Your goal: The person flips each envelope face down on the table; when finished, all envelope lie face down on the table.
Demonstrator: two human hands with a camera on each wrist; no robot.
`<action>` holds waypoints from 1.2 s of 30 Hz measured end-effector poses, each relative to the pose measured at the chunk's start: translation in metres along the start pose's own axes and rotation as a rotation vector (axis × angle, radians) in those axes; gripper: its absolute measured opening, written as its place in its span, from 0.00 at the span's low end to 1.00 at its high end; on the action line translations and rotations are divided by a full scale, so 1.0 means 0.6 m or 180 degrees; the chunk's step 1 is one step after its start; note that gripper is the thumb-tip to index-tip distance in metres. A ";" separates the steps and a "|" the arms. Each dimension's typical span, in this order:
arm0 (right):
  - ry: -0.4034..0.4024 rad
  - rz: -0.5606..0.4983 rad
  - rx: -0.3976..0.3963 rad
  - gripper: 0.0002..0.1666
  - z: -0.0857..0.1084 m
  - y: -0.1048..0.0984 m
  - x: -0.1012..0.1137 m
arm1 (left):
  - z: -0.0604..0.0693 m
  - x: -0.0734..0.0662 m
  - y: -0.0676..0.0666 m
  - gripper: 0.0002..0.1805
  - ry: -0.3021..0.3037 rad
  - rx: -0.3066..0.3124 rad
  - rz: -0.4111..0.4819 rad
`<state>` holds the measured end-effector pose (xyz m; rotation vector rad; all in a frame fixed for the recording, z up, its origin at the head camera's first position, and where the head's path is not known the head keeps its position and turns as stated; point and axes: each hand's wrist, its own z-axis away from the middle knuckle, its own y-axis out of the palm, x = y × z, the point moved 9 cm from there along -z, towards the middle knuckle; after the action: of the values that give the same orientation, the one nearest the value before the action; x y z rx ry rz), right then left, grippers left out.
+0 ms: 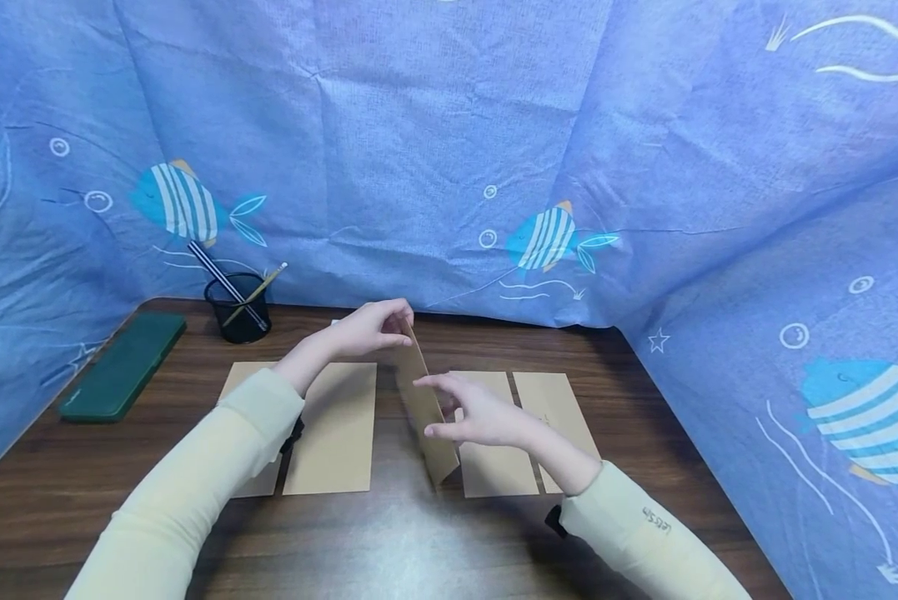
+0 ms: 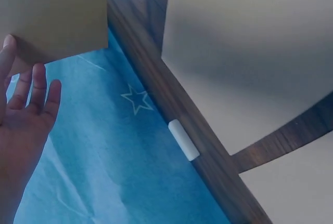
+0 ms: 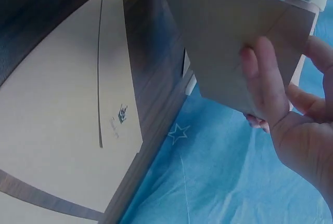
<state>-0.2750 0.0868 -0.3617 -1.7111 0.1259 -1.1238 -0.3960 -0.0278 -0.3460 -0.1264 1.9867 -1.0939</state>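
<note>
In the head view a brown card point(image 1: 421, 404) is held up on edge, tilted, between both hands. My left hand point(image 1: 369, 327) pinches its far upper end; in the left wrist view the thumb lies on the near face of the card point(image 2: 57, 16) and the other fingers of the hand point(image 2: 26, 115) are at its lower edge. Around the card's nearer part is my right hand point(image 1: 482, 412), with digits on both sides of its edge. Two fingers point(image 3: 265, 73) lie against the face of the card point(image 3: 218, 37) in the right wrist view.
Flat brown cards lie on the wooden table point(image 1: 328, 542), two at the left point(image 1: 336, 433) and two at the right point(image 1: 557, 408). Behind them are a black mesh pen cup point(image 1: 246, 321) and a green case point(image 1: 123, 367). Blue cloth point(image 1: 418, 167) hangs around the table.
</note>
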 end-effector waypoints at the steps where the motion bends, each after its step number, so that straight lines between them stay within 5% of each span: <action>1: -0.0015 -0.0029 -0.0002 0.38 0.001 -0.004 0.000 | -0.002 -0.004 0.000 0.13 0.0020 -0.0004 0.0012; 7: 0.0075 -0.0226 -0.0023 0.37 0.004 -0.012 -0.012 | -0.011 -0.023 -0.002 0.21 0.0118 -0.0006 0.0065; 13: 0.0246 -0.0226 -0.0301 0.42 0.006 -0.017 -0.039 | -0.009 -0.026 -0.005 0.25 0.0169 -0.0042 0.0122; 20: 0.0320 -0.0573 -0.0516 0.44 0.013 -0.017 -0.063 | 0.010 0.026 0.000 0.30 -0.0205 -0.0096 -0.0272; 25: 0.0304 -0.0560 -0.0637 0.44 0.010 -0.003 -0.080 | 0.024 0.071 0.020 0.34 -0.0464 0.0057 -0.0213; 36: 0.0610 -0.0356 -0.0636 0.47 0.005 0.026 -0.109 | 0.029 0.084 0.065 0.35 -0.0357 0.0264 -0.0322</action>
<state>-0.3027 0.1187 -0.4142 -1.8004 0.2725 -1.3971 -0.4046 -0.0379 -0.4108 -0.2412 1.8493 -1.2058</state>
